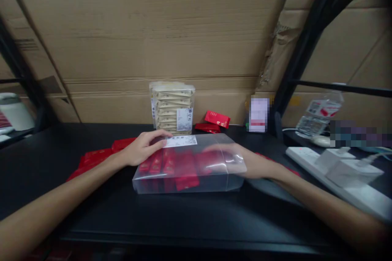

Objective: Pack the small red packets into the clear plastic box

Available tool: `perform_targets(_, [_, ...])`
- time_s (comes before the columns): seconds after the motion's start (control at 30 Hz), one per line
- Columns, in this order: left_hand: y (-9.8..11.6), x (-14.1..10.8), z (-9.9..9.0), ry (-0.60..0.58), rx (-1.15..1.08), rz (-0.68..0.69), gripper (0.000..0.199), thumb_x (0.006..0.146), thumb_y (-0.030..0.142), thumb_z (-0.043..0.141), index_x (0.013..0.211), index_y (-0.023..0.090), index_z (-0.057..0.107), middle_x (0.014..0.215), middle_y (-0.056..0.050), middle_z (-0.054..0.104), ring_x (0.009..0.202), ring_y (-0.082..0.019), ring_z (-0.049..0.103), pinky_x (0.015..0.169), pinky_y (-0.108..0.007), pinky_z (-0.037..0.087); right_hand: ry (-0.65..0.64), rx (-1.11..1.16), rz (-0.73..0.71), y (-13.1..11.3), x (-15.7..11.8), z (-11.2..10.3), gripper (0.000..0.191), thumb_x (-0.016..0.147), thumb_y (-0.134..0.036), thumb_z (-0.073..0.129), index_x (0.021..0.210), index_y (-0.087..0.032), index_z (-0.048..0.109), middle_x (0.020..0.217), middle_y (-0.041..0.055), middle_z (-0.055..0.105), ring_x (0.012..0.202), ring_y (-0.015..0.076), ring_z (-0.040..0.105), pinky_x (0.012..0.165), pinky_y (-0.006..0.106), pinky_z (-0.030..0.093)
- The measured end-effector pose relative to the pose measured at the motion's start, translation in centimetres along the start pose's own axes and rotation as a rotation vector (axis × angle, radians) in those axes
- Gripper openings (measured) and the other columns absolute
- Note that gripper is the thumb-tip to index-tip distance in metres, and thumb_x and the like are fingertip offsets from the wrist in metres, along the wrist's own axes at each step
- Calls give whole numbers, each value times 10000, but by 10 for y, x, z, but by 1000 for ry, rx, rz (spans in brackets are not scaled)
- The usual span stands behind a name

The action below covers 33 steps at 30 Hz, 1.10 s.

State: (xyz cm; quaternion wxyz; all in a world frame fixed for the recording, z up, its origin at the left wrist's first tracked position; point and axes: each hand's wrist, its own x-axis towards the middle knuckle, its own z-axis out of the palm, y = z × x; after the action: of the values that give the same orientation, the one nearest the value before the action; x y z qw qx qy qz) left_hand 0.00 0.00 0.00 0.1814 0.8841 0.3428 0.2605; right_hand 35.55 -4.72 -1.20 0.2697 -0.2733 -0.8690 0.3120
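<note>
A clear plastic box (186, 171) lies flat on the black table (183, 216), filled with red packets (171, 167) that show through its walls. A white label (180, 141) sits on its top near the far edge. My left hand (142, 148) rests over the box's far left corner, fingers on the top. My right hand (241, 161) is at the box's right end, blurred, its fingers reaching across the plastic. I cannot tell whether they lie over it or behind it.
A wrapped stack of cream sachets (173, 108) stands behind the box, beside loose red packets (217, 119). More red packets (94, 158) lie to the left. A white power strip (332, 171) and plastic water bottle (320, 114) are at right. Cardboard sheets and black shelf posts stand behind.
</note>
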Motion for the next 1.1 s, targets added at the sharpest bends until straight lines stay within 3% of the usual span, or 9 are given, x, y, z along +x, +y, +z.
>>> perform_targets(0.13, [-2,-1,1,-4,0,-2,374,1070,440,490,1329,215,639,1286,-78,695,1119,-261,653,989,-414,491,45,66,-19,-1,2,2,503,942,-478,698,1376,-235,620,1340,98,690,1184,276,678,1070,489,517])
perform_targets(0.33, [-2,0,2,-10,10,10,365,1072,424,486,1332,219,639,1279,-77,698,1098,-257,660,963,-399,503,-16,-108,4,1,6,22,629,935,-518,692,1489,-268,529,1451,102,629,1275,297,634,1104,488,507])
perform_targets(0.47, [-1,0,2,-6,1,14,365,1072,421,482,1326,217,645,1276,-77,703,1111,-261,661,980,-407,498,46,-241,7,9,9,31,675,914,-592,687,1487,-268,539,1446,120,607,1300,315,601,1117,518,488])
perform_targets(0.63, [1,1,3,-1,-19,7,361,1068,421,490,1320,218,649,1294,-78,698,1132,-266,657,996,-421,491,63,-396,-39,15,14,34,745,876,-657,696,1480,-245,556,1301,141,619,1135,321,647,984,503,558])
perform_targets(0.83, [3,1,3,14,-39,16,340,1063,403,499,1295,215,661,1279,-81,709,1142,-268,662,981,-417,493,36,-249,-69,14,17,35,680,900,-547,715,1494,-293,503,1372,98,663,1166,293,669,995,493,558])
perform_targets(1.0, [2,1,3,13,-35,12,350,1065,416,498,1306,219,658,1295,-82,704,1148,-268,659,993,-423,491,82,-292,-132,17,14,33,594,901,-396,710,1451,-277,521,1402,99,641,1247,293,637,1066,503,516])
perform_targets(1.1, [1,0,3,9,-41,3,356,1067,424,495,1312,220,654,1311,-82,696,1168,-272,652,1010,-429,480,80,-338,-142,17,12,31,537,909,-374,702,1402,-246,532,1355,105,653,1207,280,648,1027,475,537])
